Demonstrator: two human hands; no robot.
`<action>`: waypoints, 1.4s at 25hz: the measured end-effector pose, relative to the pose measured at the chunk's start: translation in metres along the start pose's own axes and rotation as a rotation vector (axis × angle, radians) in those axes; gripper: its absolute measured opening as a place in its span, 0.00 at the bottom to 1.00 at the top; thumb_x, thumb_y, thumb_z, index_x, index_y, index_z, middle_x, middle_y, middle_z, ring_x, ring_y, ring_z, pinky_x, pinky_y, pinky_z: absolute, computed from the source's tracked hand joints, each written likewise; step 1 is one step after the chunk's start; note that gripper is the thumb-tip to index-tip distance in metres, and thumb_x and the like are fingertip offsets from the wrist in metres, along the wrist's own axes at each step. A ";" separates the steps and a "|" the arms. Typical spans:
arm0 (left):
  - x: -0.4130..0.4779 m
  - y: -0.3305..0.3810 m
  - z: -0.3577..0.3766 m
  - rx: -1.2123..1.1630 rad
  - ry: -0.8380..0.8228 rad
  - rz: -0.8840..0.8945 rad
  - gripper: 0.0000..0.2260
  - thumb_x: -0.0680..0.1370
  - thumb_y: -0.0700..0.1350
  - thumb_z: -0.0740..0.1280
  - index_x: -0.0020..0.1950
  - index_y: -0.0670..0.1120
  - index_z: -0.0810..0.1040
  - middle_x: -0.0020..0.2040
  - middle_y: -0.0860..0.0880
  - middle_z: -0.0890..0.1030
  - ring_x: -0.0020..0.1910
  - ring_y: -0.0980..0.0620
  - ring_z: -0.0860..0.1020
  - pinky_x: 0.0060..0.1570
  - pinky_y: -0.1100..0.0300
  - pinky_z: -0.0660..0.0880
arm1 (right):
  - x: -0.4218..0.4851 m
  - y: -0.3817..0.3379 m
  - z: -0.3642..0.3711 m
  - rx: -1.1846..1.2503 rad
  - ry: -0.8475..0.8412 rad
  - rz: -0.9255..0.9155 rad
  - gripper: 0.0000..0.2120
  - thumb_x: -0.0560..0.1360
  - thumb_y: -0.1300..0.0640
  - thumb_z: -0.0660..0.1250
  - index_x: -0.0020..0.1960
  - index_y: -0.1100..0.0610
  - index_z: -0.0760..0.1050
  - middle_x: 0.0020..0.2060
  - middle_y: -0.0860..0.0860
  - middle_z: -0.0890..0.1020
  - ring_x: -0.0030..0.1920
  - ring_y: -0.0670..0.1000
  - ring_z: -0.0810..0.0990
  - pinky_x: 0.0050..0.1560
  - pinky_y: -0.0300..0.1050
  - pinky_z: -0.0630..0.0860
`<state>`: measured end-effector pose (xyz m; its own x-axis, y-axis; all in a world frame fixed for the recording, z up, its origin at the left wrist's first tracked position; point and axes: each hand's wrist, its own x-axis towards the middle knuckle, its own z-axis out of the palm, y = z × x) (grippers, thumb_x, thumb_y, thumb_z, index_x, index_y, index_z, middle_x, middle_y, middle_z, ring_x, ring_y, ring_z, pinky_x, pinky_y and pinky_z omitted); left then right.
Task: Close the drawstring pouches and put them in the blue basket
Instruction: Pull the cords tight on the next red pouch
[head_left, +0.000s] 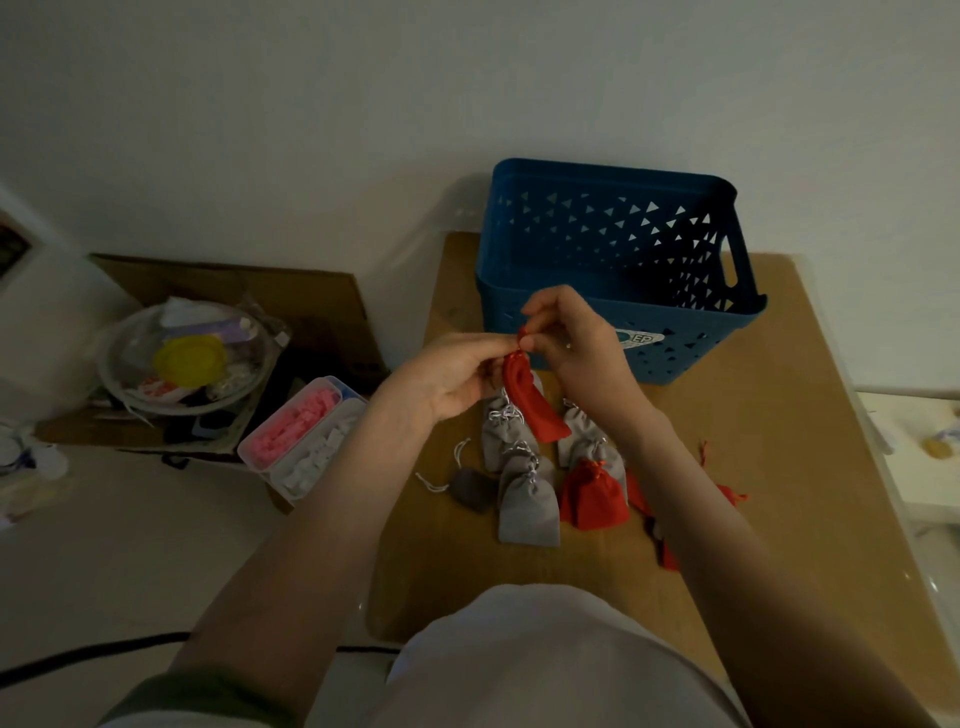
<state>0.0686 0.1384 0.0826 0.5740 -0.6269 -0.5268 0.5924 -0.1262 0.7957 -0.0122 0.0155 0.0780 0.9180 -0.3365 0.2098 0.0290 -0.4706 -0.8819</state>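
A red drawstring pouch (531, 402) hangs in the air in front of the blue basket (613, 275). My left hand (457, 374) and my right hand (576, 345) both pinch it at its top, fingertips close together. Beneath it on the brown table (779, 467) lie several grey pouches (527, 504), a dark grey pouch (470, 488) with a white cord, and a red pouch (595, 496). More red pouches (667, 556) are partly hidden under my right forearm. The basket's inside looks dark and I see no pouch in it.
Left of the table, a clear box (306, 434) holds pink and white pieces. A glass bowl (187, 358) with a yellow lid and clutter sits on cardboard (234, 286). A black cable (78, 657) runs along the floor. A white wall stands behind the basket.
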 end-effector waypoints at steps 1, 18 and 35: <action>0.001 -0.002 0.003 -0.001 0.031 0.037 0.03 0.77 0.37 0.66 0.45 0.40 0.78 0.31 0.50 0.75 0.30 0.58 0.73 0.32 0.66 0.71 | 0.002 -0.003 0.000 0.028 0.036 0.063 0.11 0.72 0.69 0.68 0.52 0.62 0.72 0.40 0.54 0.79 0.42 0.48 0.77 0.46 0.35 0.73; 0.003 -0.022 0.019 0.611 0.412 0.651 0.07 0.79 0.44 0.64 0.50 0.45 0.82 0.42 0.54 0.80 0.41 0.61 0.77 0.42 0.71 0.72 | -0.006 -0.015 0.011 -0.176 0.123 0.342 0.05 0.75 0.60 0.66 0.42 0.60 0.78 0.37 0.53 0.80 0.40 0.50 0.76 0.41 0.40 0.70; -0.005 0.005 -0.002 0.134 -0.182 0.406 0.08 0.79 0.33 0.60 0.47 0.41 0.78 0.35 0.54 0.82 0.35 0.62 0.77 0.40 0.69 0.74 | -0.003 -0.016 -0.010 0.547 -0.236 0.432 0.09 0.80 0.63 0.58 0.43 0.60 0.74 0.35 0.52 0.77 0.35 0.46 0.74 0.40 0.38 0.71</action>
<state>0.0696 0.1429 0.0883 0.6284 -0.7696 -0.1132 0.2553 0.0665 0.9646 -0.0194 0.0162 0.0952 0.9511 -0.1862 -0.2465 -0.2183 0.1596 -0.9627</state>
